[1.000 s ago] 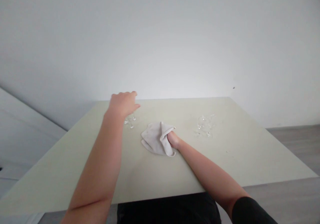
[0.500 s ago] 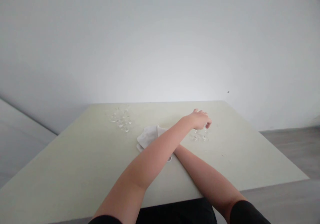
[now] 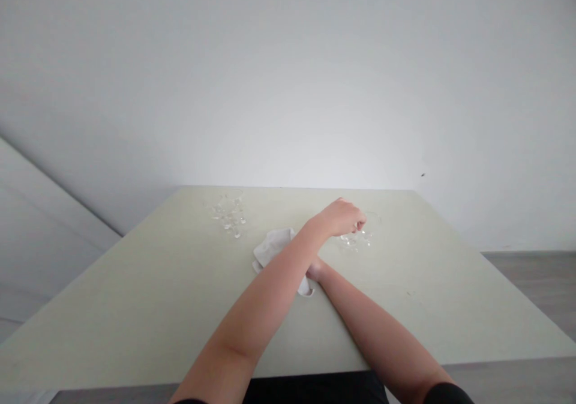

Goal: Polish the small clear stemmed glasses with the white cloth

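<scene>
The left hand [image 3: 344, 218] curls over clear pieces [image 3: 348, 243], any hold unclear; pinch lightly. The right hand [image 3: 315, 268] meets the cloth [image 3: 272, 246], grip hidden; keep it steady.

A plain pale wall [image 3: 288, 80] fills the upper frame, brightest mid-frame, with a small dark mark [image 3: 423, 174] at right. White panelling [image 3: 45, 230] stands left; grey floor [image 3: 531, 284] shows lower right, beside the pale surface [image 3: 144, 302].

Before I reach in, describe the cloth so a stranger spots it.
Find the pale table by the wall. Near its middle, partly hidden by the left forearm, lies an off-white cloth, the right hand at its edge. Unlike the transparent glassy clusters flanking it, it is opaque fabric.
</scene>
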Demonstrator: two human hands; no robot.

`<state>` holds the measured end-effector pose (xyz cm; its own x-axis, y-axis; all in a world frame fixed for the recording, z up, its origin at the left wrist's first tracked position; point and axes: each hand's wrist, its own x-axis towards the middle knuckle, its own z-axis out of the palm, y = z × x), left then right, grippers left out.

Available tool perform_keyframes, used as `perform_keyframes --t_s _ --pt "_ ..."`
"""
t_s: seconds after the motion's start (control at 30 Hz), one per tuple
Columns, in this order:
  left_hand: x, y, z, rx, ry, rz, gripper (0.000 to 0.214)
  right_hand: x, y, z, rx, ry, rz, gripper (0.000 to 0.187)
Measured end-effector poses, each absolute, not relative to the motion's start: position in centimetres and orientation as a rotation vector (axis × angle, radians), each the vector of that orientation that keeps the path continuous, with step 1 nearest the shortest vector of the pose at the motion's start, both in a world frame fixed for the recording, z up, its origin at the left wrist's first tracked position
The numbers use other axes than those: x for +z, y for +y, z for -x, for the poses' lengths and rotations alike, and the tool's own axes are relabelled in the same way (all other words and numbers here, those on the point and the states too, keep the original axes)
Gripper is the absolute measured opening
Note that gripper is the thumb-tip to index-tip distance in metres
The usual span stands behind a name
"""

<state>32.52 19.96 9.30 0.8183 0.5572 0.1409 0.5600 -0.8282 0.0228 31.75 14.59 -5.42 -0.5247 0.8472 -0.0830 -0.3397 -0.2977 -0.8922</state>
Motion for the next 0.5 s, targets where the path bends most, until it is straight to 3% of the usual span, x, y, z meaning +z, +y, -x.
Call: perform_keyframes --t_s 0.27,0.5 --pt "12.1 12.9 -22.4 -0.634 -1.198 2.745 0.020 -6.3 15.3 -30.8 1.900 -1.068 0.653 0.042" --pt "12.5 5.5 -15.9 -0.547 -1.546 2.549 0.021 -6.6 15.4 -30.6 1.922 -1.099 0.553 0.035"
